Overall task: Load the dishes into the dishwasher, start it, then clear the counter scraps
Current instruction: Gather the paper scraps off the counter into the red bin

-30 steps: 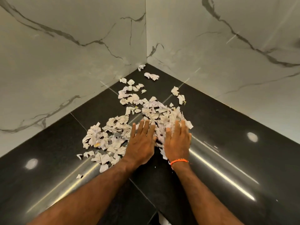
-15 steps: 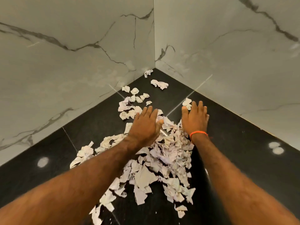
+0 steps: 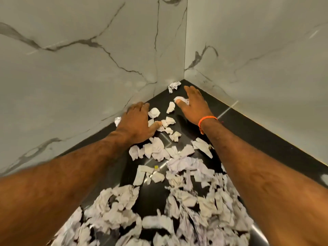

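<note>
Paper scraps (image 3: 159, 201) litter black counter (image 3: 248, 132); left hand (image 3: 136, 121), right hand (image 3: 194, 103) flat, fingers spread, over far scraps.

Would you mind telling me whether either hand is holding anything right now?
Nothing is held. The left hand and right hand lie flat, fingers extended, over the paper scraps.

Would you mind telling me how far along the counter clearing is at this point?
Done: many paper scraps lie heaped near the front of the counter. In hand: the left hand and right hand reach flat toward the corner, around loose bits. Left: the corner scrap and nothing is off the counter yet. The dishwasher is out of view.
</note>
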The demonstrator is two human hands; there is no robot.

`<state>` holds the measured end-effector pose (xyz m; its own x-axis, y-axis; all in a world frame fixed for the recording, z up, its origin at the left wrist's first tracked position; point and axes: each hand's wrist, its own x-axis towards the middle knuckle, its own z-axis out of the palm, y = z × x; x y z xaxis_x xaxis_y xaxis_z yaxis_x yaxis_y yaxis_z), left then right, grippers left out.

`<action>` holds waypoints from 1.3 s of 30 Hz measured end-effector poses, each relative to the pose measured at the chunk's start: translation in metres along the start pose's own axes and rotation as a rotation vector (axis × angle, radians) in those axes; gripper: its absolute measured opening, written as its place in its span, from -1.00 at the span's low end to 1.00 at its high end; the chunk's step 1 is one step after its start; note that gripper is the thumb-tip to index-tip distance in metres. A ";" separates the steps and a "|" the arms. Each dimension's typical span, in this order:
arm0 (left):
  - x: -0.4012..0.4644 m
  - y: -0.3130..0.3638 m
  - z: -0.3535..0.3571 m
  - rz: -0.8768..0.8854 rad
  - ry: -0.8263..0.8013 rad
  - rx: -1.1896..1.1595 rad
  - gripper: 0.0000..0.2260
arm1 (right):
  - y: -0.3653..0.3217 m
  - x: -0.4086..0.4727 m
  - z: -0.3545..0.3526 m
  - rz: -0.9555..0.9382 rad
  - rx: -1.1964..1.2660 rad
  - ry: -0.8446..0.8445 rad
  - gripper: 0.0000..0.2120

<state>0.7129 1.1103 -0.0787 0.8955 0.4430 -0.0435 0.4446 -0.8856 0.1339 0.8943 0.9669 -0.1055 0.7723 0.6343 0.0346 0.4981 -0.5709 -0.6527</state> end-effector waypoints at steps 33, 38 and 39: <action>-0.034 -0.033 -0.003 -0.031 -0.115 -0.365 -0.44 | -0.041 0.001 0.028 -0.360 -0.236 -0.244 -0.63; -0.065 -0.018 -0.007 -0.027 -0.150 -0.431 -0.48 | -0.049 -0.037 0.026 -0.340 -0.169 -0.315 -0.65; -0.076 -0.016 -0.007 -0.015 -0.160 -0.433 -0.48 | -0.051 -0.051 0.025 -0.336 -0.150 -0.329 -0.65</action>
<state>0.6377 1.0918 -0.0708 0.8960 0.3984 -0.1961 0.4385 -0.7246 0.5316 0.8200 0.9768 -0.0930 0.4057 0.9134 -0.0319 0.7683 -0.3597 -0.5295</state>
